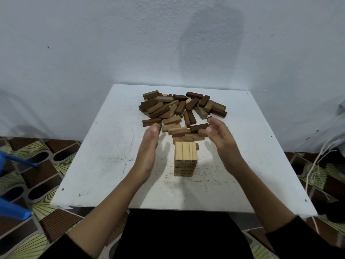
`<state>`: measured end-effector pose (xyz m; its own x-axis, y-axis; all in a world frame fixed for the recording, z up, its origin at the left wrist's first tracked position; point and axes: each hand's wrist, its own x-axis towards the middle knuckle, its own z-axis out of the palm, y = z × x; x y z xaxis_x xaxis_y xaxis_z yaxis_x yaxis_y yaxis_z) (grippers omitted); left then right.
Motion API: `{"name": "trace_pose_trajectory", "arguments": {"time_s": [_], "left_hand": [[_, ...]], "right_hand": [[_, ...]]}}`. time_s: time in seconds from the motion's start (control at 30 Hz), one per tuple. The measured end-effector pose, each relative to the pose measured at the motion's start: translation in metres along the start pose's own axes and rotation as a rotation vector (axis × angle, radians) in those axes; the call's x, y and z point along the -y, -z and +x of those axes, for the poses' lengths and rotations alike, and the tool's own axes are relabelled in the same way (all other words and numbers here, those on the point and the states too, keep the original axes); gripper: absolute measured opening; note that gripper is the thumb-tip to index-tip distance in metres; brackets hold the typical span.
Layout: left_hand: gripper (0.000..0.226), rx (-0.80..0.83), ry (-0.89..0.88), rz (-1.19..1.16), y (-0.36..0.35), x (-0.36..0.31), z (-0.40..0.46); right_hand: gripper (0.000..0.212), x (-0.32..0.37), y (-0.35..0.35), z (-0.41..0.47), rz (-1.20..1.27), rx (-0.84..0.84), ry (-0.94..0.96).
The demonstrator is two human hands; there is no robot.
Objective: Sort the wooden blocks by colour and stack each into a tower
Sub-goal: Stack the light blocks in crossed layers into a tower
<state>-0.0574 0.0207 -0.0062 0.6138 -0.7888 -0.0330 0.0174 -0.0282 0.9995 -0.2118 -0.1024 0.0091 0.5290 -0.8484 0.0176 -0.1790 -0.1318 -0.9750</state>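
While one pale tower (186,158) stands, two hands, left hand (149,144), right hand (220,136), fingers open, empty.

Square white painted tabletop (104,165): matt finish, scuffed and speckled with dark marks. Short tower of pale wooden blocks (186,159): bare, unvarnished wood, visible grain, dark flecks on the side faces. Loose heap of dark brown and tan wooden blocks (179,109): matt, smooth-cut. Pale blue-white wall (112,43): matt, slightly rough plaster. Patterned floor tiles (37,165): low sheen. Blue plastic piece (13,210): smooth.
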Motion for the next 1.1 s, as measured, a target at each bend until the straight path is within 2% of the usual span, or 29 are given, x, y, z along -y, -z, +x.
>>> {"name": "trace_pose_trajectory", "arguments": {"time_s": [0.07, 0.17, 0.3, 0.47, 0.57, 0.67, 0.77, 1.0, 1.1], "left_hand": [[0.033, -0.116, -0.080, 0.103, 0.007, -0.007, 0.020], [0.015, -0.144, -0.196, 0.305, 0.010, -0.010, 0.058], [0.015, -0.095, -0.248, 0.594, 0.010, -0.006, 0.118], [0.017, 0.021, -0.262, 0.887, 0.000, 0.000, 0.171], [0.018, 0.056, -0.296, 1.091, -0.007, -0.005, 0.196], [0.030, 0.133, -0.287, 1.296, -0.016, -0.011, 0.211], [0.032, 0.148, -0.237, 1.413, -0.027, -0.016, 0.219], [0.034, 0.136, -0.169, 1.614, -0.031, -0.009, 0.226], [0.033, 0.191, -0.142, 1.655, -0.030, -0.008, 0.225]], "right_hand": [[0.035, 0.004, 0.007, 0.020, -0.086, -0.061, 0.044], [0.024, 0.006, 0.011, 0.056, -0.223, -0.079, 0.043], [0.021, 0.010, -0.002, 0.106, -0.323, -0.001, 0.055], [0.024, 0.014, -0.027, 0.161, -0.575, 0.148, 0.142], [0.028, 0.009, -0.038, 0.199, -0.691, 0.163, 0.140], [0.032, 0.001, -0.042, 0.224, -1.028, 0.228, 0.179], [0.025, -0.005, -0.044, 0.237, -1.258, 0.293, 0.263], [0.020, -0.010, -0.043, 0.249, -1.377, 0.433, 0.256], [0.015, -0.003, -0.041, 0.252, -1.419, 0.501, 0.265]]}}
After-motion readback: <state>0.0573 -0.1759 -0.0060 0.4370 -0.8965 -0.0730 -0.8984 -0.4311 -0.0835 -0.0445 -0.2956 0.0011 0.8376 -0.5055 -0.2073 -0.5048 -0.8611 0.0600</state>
